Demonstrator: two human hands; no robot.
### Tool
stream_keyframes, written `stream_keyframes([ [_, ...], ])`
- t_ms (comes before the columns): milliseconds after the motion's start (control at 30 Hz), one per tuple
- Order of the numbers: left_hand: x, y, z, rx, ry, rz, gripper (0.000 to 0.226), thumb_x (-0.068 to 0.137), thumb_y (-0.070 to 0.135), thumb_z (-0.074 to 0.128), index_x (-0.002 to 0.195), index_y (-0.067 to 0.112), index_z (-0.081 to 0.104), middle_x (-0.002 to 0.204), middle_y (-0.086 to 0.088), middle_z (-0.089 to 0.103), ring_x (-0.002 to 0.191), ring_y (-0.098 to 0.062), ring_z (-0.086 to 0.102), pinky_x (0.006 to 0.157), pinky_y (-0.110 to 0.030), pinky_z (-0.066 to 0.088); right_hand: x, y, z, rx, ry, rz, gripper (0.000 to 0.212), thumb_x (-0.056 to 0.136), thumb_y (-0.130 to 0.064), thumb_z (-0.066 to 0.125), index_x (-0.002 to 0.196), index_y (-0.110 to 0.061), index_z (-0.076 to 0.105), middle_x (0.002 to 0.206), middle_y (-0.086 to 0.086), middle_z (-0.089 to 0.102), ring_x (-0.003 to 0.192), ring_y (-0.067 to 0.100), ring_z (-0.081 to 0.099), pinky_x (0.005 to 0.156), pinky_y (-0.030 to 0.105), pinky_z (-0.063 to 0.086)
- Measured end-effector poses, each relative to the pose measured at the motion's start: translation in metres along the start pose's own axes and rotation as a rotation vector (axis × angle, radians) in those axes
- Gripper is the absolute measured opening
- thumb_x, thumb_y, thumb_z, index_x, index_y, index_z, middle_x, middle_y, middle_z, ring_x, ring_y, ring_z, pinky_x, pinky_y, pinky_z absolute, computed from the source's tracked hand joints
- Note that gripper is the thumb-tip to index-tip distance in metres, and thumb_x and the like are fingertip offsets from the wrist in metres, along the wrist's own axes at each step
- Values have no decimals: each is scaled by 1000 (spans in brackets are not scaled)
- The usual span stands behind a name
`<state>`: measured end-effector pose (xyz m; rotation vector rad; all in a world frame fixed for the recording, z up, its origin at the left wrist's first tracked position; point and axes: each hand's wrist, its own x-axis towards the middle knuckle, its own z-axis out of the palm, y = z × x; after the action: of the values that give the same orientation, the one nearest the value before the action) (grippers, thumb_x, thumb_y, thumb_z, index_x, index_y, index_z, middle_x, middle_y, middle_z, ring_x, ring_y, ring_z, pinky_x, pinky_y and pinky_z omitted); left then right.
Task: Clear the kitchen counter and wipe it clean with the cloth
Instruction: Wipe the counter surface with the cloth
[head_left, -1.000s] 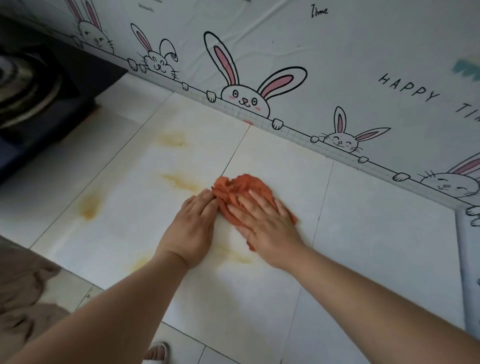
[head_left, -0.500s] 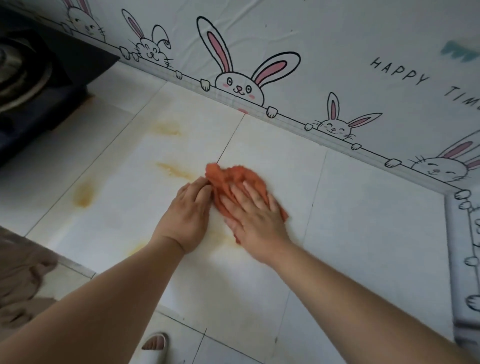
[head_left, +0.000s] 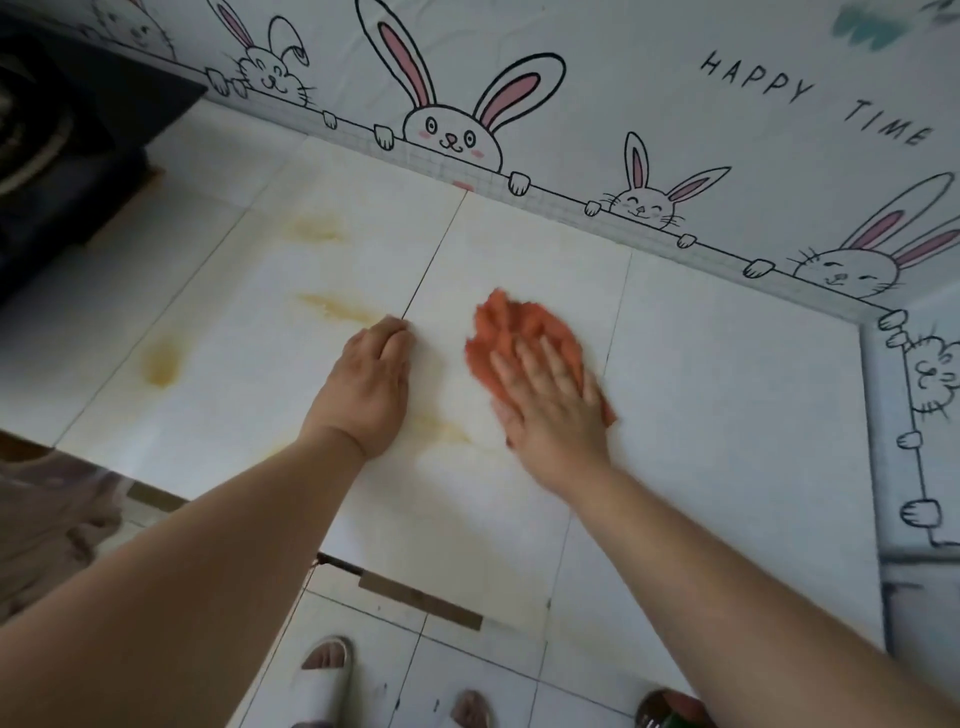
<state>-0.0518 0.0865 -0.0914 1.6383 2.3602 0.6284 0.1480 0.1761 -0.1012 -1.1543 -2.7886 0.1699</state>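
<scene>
A white tiled kitchen surface (head_left: 727, 395) runs along a wall covered in cartoon-rabbit wallpaper (head_left: 571, 73), with a dark gas stove (head_left: 67, 140) at the far left. Nothing stands on the surface, so clearing looks done and wiping is the step in hand. The right hand (head_left: 550, 400) lies flat, fingers spread, pressing the orange cloth (head_left: 519, 327) down; its grip is apart, not clamped around anything. The left hand (head_left: 366, 384) rests palm-down and empty just beside it, fingers loosely curled. Yellow-brown stains (head_left: 337, 309) remain left of the cloth, beyond the left hand, with a fainter smear (head_left: 441, 431) between the two wrists. The cloth's next pass probably needs to go leftward and toward the near edge, and the bracing left hand sits in that path.
</scene>
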Motion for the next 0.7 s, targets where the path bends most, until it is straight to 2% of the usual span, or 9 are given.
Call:
stream_keyframes([
  [133,0,4,-2,-6,9,-2,32,91,8,46,122,5,52,138,-10,46,119,-35,44,100,-39,38,-99,-45,-2,21,-97,-253,48,98,-51,31,144,-39,35,156,-11,26,147,17,18,115,48,17],
  [200,0,6,-4,-11,2,-18,32,92,10,44,123,6,52,138,-9,45,121,-33,42,101,-38,37,-98,-35,-6,66,-140,-372,45,100,-51,25,143,-43,35,155,-15,28,146,14,19,114,46,16],
  [267,-1,6,-4,-10,4,-5,31,92,9,44,122,5,52,138,-9,46,120,-34,43,100,-38,37,-63,-10,-4,-16,-166,-411,46,102,-45,18,142,-37,40,153,-9,35,143,20,28,113,47,20],
  [333,-1,4,-3,-9,6,6,32,91,8,44,122,6,51,138,-9,45,120,-35,43,99,-39,38,-8,14,-3,-66,-111,-240,49,102,-40,16,143,-31,41,151,-2,38,141,27,33,114,47,23],
  [367,0,3,-3,-8,4,4,32,91,8,43,123,6,51,139,-8,44,121,-34,42,100,-39,38,19,23,-5,-48,-89,-101,50,100,-43,16,145,-34,36,154,-4,33,143,24,28,115,47,20],
  [433,0,2,-1,-8,-3,0,33,92,9,42,123,7,50,140,-7,43,122,-32,40,101,-37,37,60,26,-6,33,-166,172,48,100,-49,16,148,-44,18,160,-13,10,148,15,7,118,46,5],
  [500,0,1,0,-6,0,2,32,93,10,41,123,7,51,140,-7,43,122,-32,41,101,-35,36,73,9,-2,87,-183,291,50,100,-51,17,149,-43,10,161,-14,1,148,14,-4,117,48,-1],
  [633,0,-1,0,-21,-15,2,34,90,12,40,121,6,53,140,-11,44,121,-35,42,102,-36,35,-5,-54,8,30,12,118,51,96,-48,32,144,-33,37,154,-4,34,144,21,26,111,51,24],
  [700,0,2,-4,-54,-28,-3,37,86,15,39,119,7,53,139,-12,44,122,-35,40,103,-36,33,-52,-76,10,43,-40,23,50,96,-49,33,145,-34,35,155,-7,31,145,19,23,112,50,21],
])
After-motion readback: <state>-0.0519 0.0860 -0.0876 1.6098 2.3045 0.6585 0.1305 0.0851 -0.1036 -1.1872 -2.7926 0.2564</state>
